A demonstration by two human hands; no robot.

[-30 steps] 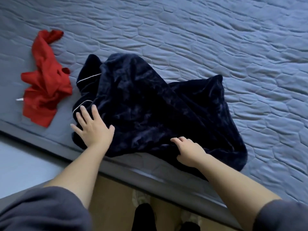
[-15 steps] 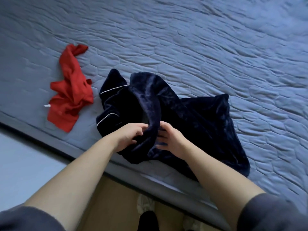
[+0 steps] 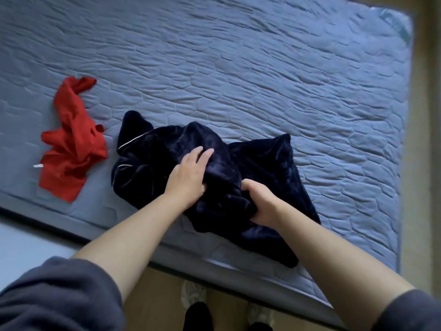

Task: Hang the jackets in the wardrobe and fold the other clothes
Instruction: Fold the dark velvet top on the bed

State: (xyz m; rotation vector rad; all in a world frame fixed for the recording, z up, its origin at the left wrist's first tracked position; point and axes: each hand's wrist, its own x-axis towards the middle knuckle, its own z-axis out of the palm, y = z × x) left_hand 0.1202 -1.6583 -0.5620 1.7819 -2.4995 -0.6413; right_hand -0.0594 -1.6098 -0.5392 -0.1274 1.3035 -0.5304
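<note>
A: Our right hand (image 3: 259,201) is clenched on a bunch of the navy garment (image 3: 262,163) at the near edge of the mattress (image 3: 262,80); our left hand (image 3: 188,173) lies flat on it, fingers spread.

B: We judge it plush, limp and fairly heavy. We'd take it by the white-piped edges. Farther left, the red garment (image 3: 71,144) lies crumpled.

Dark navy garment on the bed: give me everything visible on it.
The dark navy plush garment looks like soft velvety fleece with thin white piping at its left part. It lies crumpled and unfolded near the front edge of the blue quilted mattress, one corner overhanging it. The left hand rests on a raised fold; the right hand grips bunched fabric. A crumpled red garment lies apart to its left.
</note>
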